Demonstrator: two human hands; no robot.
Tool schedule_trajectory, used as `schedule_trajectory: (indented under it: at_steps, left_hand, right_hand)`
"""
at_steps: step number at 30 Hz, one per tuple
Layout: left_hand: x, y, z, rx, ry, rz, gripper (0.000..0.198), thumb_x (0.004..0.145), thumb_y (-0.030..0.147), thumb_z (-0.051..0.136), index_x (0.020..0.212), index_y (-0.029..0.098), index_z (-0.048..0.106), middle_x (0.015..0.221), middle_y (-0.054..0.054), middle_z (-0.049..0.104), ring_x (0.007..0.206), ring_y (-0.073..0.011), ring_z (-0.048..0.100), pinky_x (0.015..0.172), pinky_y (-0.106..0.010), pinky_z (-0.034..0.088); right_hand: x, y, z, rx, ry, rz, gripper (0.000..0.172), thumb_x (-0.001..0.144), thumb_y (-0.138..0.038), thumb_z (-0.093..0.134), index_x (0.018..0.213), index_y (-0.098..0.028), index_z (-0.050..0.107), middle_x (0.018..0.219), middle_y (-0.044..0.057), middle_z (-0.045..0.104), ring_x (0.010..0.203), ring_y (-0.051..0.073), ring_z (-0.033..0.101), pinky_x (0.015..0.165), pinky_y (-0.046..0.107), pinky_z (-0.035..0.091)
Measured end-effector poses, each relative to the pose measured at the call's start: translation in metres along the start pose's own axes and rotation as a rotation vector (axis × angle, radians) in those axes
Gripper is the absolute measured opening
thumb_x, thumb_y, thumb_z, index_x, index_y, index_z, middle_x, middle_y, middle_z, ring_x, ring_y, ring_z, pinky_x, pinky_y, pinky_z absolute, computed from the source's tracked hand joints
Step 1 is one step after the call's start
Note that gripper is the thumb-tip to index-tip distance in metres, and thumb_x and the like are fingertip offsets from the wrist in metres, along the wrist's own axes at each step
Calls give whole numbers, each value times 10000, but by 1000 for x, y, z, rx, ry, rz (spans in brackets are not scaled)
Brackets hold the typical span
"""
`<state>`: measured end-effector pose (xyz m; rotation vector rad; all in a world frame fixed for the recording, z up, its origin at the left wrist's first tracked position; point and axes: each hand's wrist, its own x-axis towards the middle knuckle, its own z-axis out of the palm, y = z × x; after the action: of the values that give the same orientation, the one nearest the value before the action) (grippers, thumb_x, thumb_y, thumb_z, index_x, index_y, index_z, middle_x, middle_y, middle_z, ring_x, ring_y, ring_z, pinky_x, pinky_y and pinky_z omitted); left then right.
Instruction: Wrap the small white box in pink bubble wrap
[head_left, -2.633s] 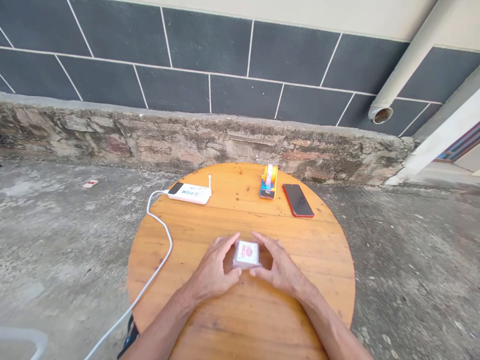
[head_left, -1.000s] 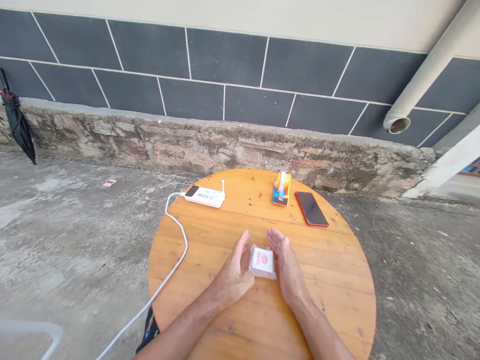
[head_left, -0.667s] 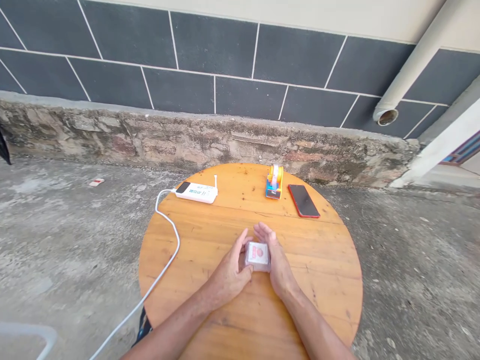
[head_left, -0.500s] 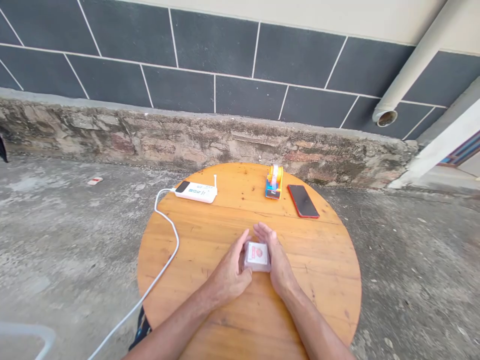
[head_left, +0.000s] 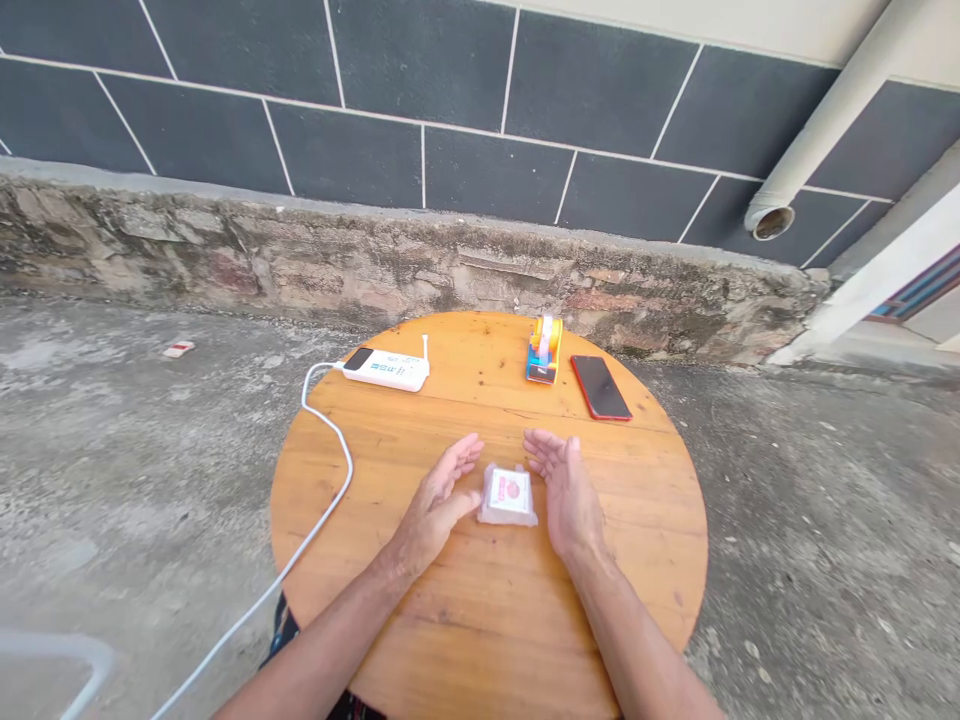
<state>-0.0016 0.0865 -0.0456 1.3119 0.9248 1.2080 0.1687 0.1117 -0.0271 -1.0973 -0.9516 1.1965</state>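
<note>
A small square packet [head_left: 509, 492] in clear plastic wrap, with a white face and a red print, lies on the round wooden table [head_left: 480, 620]. My left hand [head_left: 439, 505] is just left of it, fingers apart and held upright, its thumb tip close to the wrap; whether it touches, I cannot tell. On the packet's right, my right hand [head_left: 568, 495] stands open with a small gap between palm and packet. Neither hand grips anything.
Toward the far edge are a white device [head_left: 388, 369] with a stub antenna and a white cable [head_left: 349, 470], a yellow and blue tape dispenser [head_left: 543, 352], and a phone [head_left: 601, 387] with a red edge. Beyond them runs a low stone wall base [head_left: 337, 260].
Both hands have let go of the packet's sides and spread apart. The packet now lies uncovered between them, with its wrap edges sticking out. The view has shifted slightly.
</note>
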Motion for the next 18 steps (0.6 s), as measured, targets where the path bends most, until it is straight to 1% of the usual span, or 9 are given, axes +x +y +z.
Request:
schedule_trajectory:
  at_steps: [3,5,7,9,11,13,15,18]
  left_hand:
    - [-5,-4,4,-6,-121,-84,652,859,281,506,1453,228,241,1536,-51,233,1408,-252,211,1153,-431,217]
    - [-8,-4,7,15,-209,-118,715,855,274,519,1474,247,162,1556,-25,156,1421,-254,156,1159,-442,188]
    - [-12,-2,11,56,-268,-125,803,813,192,530,1483,258,94,1559,-10,138,1425,-262,131,1162,-468,154]
    - [-14,0,14,114,-296,-133,915,744,109,529,1484,261,13,1563,-7,110,1426,-277,115,1159,-503,125]
    - [-16,0,17,168,-304,-134,994,692,67,523,1478,264,-53,1569,-6,39,1429,-288,75,1154,-527,98]
    - [-16,-1,20,193,-303,-118,1034,661,54,519,1473,267,-84,1568,2,-48,1432,-291,19,1151,-536,76]
    - [-15,-3,21,177,-292,-103,1052,640,44,507,1471,269,-97,1566,3,-62,1432,-289,18,1148,-540,78]
    - [-12,-4,22,74,-296,-114,1065,622,26,487,1468,269,-111,1568,-20,59,1420,-284,141,1144,-536,132]
  right_hand:
    - [-2,6,4,-12,-36,-21,573,877,-656,317,1083,-220,628,1270,76,589,1213,265,497,1018,452,361]
    - [-6,11,7,-31,-64,-24,554,892,-637,312,1129,-231,605,1301,58,565,1242,247,470,1053,441,332]
    - [-9,14,10,-72,-96,-23,537,903,-622,314,1184,-245,574,1332,42,538,1271,231,436,1090,431,289]
    - [-12,17,13,-126,-125,-33,530,909,-614,316,1234,-261,539,1373,24,497,1305,218,391,1115,419,254]
    - [-13,19,16,-165,-148,-50,535,913,-615,309,1278,-275,502,1420,3,441,1340,205,336,1132,404,222]
    - [-12,21,17,-175,-166,-62,544,916,-617,298,1314,-286,466,1455,-13,389,1366,191,287,1146,393,192]
    - [-10,22,18,-168,-189,-62,553,910,-623,310,1325,-285,454,1464,-14,374,1374,188,270,1152,389,176]
    - [-7,20,17,-122,-213,-20,563,895,-639,333,1293,-273,490,1445,5,406,1360,202,299,1141,397,200]
